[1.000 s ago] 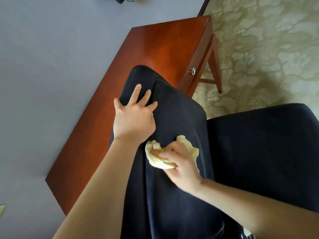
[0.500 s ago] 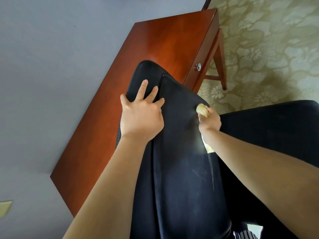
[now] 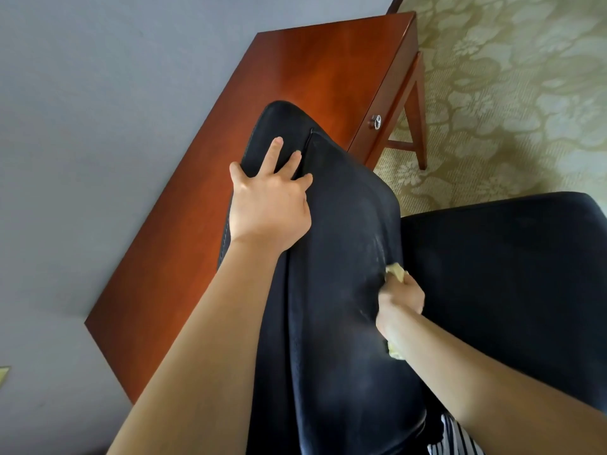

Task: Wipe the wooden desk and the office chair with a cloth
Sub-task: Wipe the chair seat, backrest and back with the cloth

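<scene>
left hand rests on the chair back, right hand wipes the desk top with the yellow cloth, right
Not the desk top: the head view shows the right hand holding the yellow cloth against the side edge of the chair back. The left hand does rest there.

No text, label, brand, number or sign can be read anywhere in the view. The small round silver metal knob (image 3: 376, 121) on the drawer front of the reddish-brown wooden desk (image 3: 315, 77) has a dark spot on its face. This may be a keyhole or a mark, but it is too small to tell.
</scene>
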`<control>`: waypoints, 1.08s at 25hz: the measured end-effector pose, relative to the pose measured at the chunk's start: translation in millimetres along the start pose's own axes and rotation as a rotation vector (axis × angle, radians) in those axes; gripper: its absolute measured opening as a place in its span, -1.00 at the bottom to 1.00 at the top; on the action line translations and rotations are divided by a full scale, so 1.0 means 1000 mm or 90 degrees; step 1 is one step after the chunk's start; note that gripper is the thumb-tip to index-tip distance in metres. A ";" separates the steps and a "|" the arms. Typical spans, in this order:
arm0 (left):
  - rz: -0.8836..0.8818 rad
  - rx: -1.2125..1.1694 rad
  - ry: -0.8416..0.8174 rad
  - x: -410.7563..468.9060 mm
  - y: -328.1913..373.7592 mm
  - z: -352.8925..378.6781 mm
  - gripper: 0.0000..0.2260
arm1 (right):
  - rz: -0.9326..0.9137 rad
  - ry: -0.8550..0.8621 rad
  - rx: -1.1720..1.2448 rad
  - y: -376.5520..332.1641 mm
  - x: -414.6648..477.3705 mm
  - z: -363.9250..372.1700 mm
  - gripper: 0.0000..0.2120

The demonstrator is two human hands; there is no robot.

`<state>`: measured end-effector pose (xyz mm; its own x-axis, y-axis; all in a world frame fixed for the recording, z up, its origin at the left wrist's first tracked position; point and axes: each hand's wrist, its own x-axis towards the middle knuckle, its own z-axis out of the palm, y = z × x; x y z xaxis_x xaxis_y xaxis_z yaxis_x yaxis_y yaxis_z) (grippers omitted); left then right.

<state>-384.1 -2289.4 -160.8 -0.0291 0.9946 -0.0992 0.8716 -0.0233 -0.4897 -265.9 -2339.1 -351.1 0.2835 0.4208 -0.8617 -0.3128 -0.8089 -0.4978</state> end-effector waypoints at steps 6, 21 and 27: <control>0.005 -0.004 0.013 -0.001 -0.001 0.000 -0.63 | -0.250 -0.268 0.031 -0.078 -0.070 0.039 -0.85; 0.003 0.001 0.012 0.000 0.000 0.000 -0.62 | -0.579 -0.118 -0.224 0.011 -0.002 -0.002 -0.67; -0.001 0.004 0.006 0.000 -0.001 0.001 -0.61 | -0.153 -0.101 -0.350 0.025 0.043 -0.035 -0.72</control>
<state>-385.7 -2289.4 -161.0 -0.0255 0.9956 -0.0906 0.8682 -0.0229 -0.4957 -230.0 -2356.0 -397.1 0.1374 0.6392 -0.7566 0.2675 -0.7594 -0.5930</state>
